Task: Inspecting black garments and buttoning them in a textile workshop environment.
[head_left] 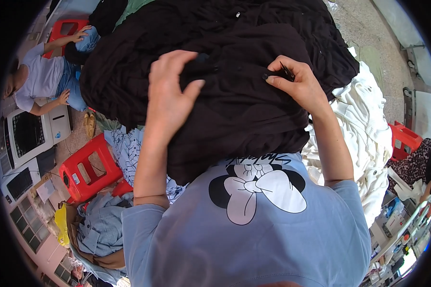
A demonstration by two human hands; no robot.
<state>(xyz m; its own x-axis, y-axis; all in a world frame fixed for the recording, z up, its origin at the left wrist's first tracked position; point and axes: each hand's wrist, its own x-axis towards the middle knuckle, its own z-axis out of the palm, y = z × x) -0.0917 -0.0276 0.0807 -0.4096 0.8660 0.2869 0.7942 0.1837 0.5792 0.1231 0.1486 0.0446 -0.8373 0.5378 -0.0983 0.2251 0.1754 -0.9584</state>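
A dark brown-black buttoned garment (234,105) is spread across my lap, on top of a larger heap of the same dark cloth. My left hand (170,91) is over its left part, fingers and thumb apart with nothing between them, slightly blurred. On the right side my right hand (294,83) is closed around small black thread snips (287,71), whose dark points stick out between the fingers. Thumb and forefinger come together beside a black button (265,76) on the garment. Another dark button (216,69) shows between the hands. Most of the snips is hidden in the palm.
White knit garments (359,124) are piled at my right. To my left stand a red plastic stool (91,167), patterned blue cloth (127,148) and a bag of blue-grey clothes (100,225). Another person (45,76) sits at far left. A red stool (403,141) is far right.
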